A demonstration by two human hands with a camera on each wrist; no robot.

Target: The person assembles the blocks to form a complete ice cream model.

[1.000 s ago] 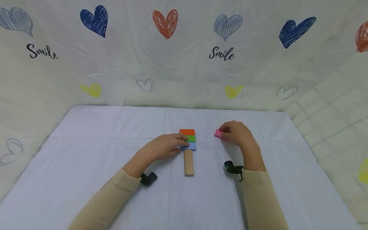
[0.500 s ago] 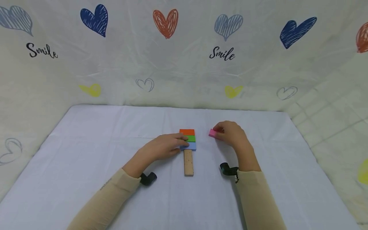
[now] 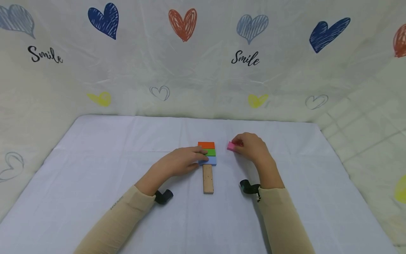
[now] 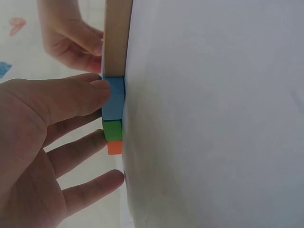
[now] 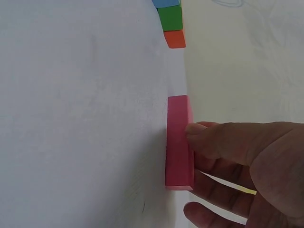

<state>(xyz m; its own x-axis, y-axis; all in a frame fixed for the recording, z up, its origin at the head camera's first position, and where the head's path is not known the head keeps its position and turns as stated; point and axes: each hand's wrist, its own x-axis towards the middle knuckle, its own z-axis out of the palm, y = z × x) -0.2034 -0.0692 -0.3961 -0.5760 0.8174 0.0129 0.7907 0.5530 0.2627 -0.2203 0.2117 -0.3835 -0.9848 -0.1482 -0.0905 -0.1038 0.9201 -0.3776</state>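
Note:
In the head view my left hand (image 3: 180, 162) rests at the left end of a row of coloured blocks. Its thumb touches the blue block (image 3: 211, 161), and fingers lie over the blue block and the green block (image 3: 211, 152). An orange block (image 3: 206, 145) forms the far end, and a plain wooden block (image 3: 208, 180) points toward me from the blue one. To the right, my right hand (image 3: 252, 148) pinches a pink block (image 3: 230, 146) between thumb and fingers. The right wrist view shows that pink block (image 5: 178, 142) lengthwise, apart from the row.
A white cloth covers the table (image 3: 127, 134). Behind it hangs a pale curtain (image 3: 203, 70) printed with hearts and the word Smile. A black wrist device (image 3: 164, 197) sits at the left cuff, another wrist device (image 3: 248, 187) at the right.
My right hand has moved left with the pink block, nearer to the row of blocks. The left hand and the row have stayed in place.

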